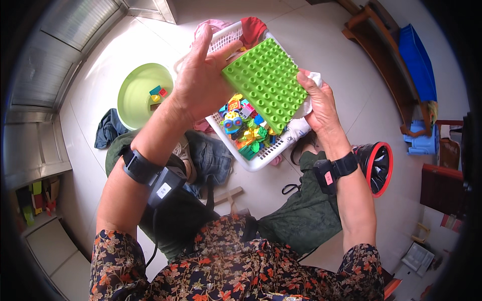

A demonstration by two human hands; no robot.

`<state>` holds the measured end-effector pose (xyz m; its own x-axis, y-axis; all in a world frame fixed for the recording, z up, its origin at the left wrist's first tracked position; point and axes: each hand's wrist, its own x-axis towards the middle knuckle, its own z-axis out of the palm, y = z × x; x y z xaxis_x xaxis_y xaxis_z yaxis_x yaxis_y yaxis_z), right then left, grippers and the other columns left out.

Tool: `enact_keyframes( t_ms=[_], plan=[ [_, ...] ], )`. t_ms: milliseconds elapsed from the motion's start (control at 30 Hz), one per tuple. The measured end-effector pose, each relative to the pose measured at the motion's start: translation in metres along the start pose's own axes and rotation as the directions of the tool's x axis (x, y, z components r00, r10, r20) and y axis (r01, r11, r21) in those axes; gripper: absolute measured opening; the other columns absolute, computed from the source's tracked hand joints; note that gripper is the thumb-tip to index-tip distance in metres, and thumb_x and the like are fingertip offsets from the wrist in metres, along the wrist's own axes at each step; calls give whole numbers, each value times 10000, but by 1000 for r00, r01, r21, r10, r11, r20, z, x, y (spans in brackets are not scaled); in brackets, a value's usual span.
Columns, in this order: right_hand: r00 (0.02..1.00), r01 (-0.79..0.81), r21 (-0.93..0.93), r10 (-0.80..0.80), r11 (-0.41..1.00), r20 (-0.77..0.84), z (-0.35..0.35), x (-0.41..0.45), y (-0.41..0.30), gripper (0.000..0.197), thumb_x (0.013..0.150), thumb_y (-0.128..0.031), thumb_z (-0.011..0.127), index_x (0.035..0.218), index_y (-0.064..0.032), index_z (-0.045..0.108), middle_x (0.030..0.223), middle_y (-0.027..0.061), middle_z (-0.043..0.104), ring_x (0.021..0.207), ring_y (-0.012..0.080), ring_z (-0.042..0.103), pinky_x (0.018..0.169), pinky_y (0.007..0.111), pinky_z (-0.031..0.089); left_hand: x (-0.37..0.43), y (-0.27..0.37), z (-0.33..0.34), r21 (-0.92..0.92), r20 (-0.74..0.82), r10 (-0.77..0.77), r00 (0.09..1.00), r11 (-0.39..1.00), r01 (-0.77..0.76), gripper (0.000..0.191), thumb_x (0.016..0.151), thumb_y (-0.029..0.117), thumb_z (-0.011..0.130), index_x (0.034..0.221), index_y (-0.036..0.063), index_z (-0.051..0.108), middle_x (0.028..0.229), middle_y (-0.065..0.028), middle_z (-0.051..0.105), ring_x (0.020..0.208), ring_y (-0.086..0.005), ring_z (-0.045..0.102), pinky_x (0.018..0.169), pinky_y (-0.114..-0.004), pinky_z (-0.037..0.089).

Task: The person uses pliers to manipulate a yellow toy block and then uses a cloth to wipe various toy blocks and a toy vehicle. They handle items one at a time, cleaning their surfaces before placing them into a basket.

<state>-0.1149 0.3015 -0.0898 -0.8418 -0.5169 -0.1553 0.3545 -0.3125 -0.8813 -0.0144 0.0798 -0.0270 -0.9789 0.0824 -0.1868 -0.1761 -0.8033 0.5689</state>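
A green studded toy-brick baseplate (267,84) is held tilted above a white plastic basket (248,164). My right hand (320,101) grips its right edge, thumb on top, with a white cloth or tissue (315,79) bunched between palm and plate. At the plate's left corner is my left hand (203,81), thumb raised and spread away. Its other fingers pass partly behind the plate, so whether they bear it is hidden. Below, mixed colourful toy bricks (246,129) fill the near part of the basket, among them a piece with blue round eyes (232,122).
Left of the basket stands a light green basin (131,94) holding a few bricks (155,90). Red cloth (253,32) hangs over the basket's far rim. Jeans (211,154) lie on the floor by my feet. A red-rimmed bin (381,169) stands at right, near a wooden furniture piece (388,64).
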Motion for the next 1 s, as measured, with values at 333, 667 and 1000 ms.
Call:
enact_keyframes(
  t_ms=[333, 667, 1000],
  plan=[
    [993, 64, -40, -67, 997, -99, 4, -3, -12, 391, 809, -170, 771, 1103, 10, 588, 898, 24, 634, 728, 82, 604, 555, 212, 501, 4, -4, 5, -72, -7, -11, 1000, 997, 10, 780, 912, 632, 432, 1359, -7, 412, 1274, -173, 552, 1195, -295, 499, 1085, -422, 311],
    [954, -203, 552, 37, 809, 297, -13, 5, -20, 300, 869, -202, 700, 1078, -21, 583, 1036, 75, 605, 792, 121, 576, 619, 253, 530, 4, -3, -8, -103, -87, 22, 996, 994, -31, 804, 920, 631, 413, 1377, -30, 382, 1388, -201, 444, 1297, -292, 414, 1121, -426, 274],
    [970, -182, 231, 135, 956, 203, -3, -3, -20, 301, 871, -192, 698, 1077, -9, 576, 936, 49, 632, 728, 113, 622, 579, 224, 537, 5, 0, -7, -118, -9, 15, 1000, 993, -16, 846, 920, 655, 369, 1392, -47, 350, 1421, -204, 410, 1335, -283, 372, 1128, -424, 254]
  ],
)
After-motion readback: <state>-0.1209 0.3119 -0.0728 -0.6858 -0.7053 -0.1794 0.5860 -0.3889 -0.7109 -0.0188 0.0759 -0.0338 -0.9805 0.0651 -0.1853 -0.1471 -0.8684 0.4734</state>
